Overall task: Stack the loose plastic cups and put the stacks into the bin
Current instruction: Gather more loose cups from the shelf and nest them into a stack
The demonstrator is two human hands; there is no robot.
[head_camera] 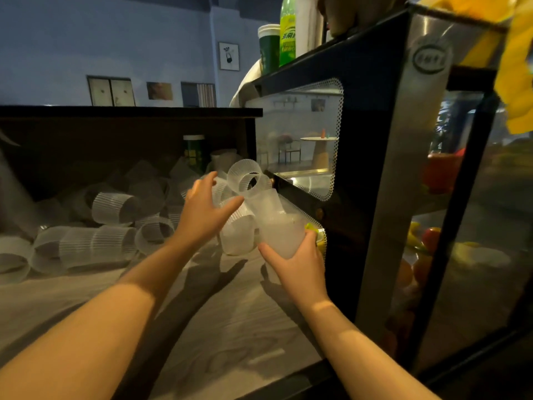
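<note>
Head view has me looking down at a pale wood-grain counter [230,336] strewn with translucent ribbed plastic cups. My right hand [298,265] is curled round the base of a tilted stack of cups [271,215], thumb on the near side, fingers wrapped behind; the stack leans up and left, its open top cup [246,177] facing me. My left hand [206,207] is spread with straight, relaxed fingers, holding nothing, reaching over the cups just left of the stack; whether its fingertips touch one I cannot tell. An upturned cup [238,235] stands just beside the stack's lower end. More loose cups [115,207] lie on their sides to the left, some nested in a short lying row [95,245], heaped against a dark back panel [115,140]. A glass display case [375,140] stands on the right, close beside my right hand, with a green bottle [287,33] on top. I see no bin from here.
</note>
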